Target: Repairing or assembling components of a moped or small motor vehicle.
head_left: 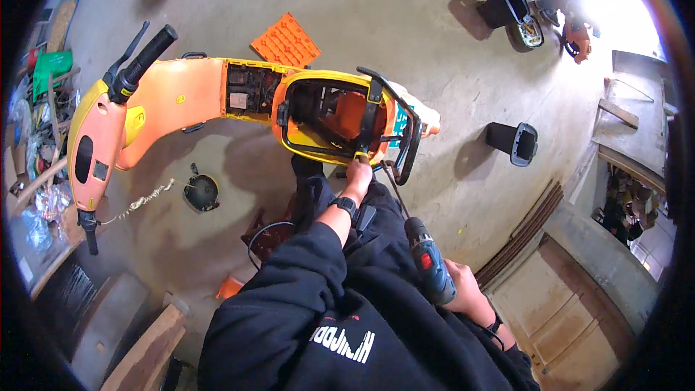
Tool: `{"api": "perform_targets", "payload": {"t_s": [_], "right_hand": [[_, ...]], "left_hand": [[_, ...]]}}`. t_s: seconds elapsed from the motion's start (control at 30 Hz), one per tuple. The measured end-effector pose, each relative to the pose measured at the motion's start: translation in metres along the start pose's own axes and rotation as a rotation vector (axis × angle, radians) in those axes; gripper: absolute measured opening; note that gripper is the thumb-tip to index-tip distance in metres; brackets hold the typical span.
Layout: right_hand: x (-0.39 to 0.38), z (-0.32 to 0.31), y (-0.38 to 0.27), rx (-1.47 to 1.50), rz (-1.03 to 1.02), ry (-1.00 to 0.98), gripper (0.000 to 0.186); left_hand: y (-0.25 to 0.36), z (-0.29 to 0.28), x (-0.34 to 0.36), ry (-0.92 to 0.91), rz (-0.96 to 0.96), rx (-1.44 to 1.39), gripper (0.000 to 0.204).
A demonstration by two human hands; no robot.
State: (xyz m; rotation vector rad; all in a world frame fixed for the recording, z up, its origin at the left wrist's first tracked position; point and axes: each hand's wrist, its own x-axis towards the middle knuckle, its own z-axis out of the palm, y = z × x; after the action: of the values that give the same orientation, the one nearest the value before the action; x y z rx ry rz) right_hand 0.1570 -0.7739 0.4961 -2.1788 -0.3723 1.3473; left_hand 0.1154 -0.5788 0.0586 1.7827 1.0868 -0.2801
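Head view: left hand (357, 173) pinches the near rim of the open seat compartment (329, 117) on the orange and yellow scooter (174, 98), which lies across the concrete floor (405, 22). Right hand (463, 286) is clenched around the grip of a blue cordless drill (428, 259); its long bit (394, 185) points toward the compartment rim, just beside the left hand. An orange panel (287, 40) lies beyond the scooter.

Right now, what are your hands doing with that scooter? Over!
Left hand on the rim of the scooter seat opening. Right hand grips the drill, its long bit up toward the rear rack. Nothing between.
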Motion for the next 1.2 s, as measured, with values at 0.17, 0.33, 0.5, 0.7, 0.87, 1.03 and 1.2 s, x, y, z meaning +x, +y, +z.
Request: {"api": "perform_targets", "payload": {"t_s": [0.17, 0.33, 0.5, 0.7, 0.87, 1.03, 1.2], "right_hand": [[0.005, 0.006, 0.003, 0.023, 0.004, 0.016, 0.046], [0.01, 0.001, 0.0, 0.046, -0.028, 0.023, 0.044], [0.02, -0.006, 0.0, 0.146, -0.009, -0.005, 0.041], [0.044, -0.017, -0.021, 0.14, -0.059, 0.019, 0.036], [0.061, -0.012, -0.043, 0.162, -0.061, 0.083, 0.032], [0.078, 0.008, -0.064, 0.242, -0.019, 0.167, 0.045], [0.089, 0.015, -0.092, 0.231, 0.06, 0.242, 0.036]], "left_hand": [[0.061, -0.043, -0.038, -0.358, -0.645, -1.136, 0.026], [0.06, -0.075, -0.041, -0.334, -0.665, -0.969, 0.02], [0.043, -0.106, -0.032, -0.535, -0.573, -1.016, 0.026], [0.071, -0.135, -0.018, -0.494, -0.487, -0.81, 0.026], [0.091, -0.157, -0.006, -0.617, -0.438, -0.84, 0.027], [0.107, -0.164, 0.004, -0.741, -0.413, -0.813, 0.015], [0.152, -0.17, 0.007, -0.797, -0.486, -0.829, 0.021]]}}
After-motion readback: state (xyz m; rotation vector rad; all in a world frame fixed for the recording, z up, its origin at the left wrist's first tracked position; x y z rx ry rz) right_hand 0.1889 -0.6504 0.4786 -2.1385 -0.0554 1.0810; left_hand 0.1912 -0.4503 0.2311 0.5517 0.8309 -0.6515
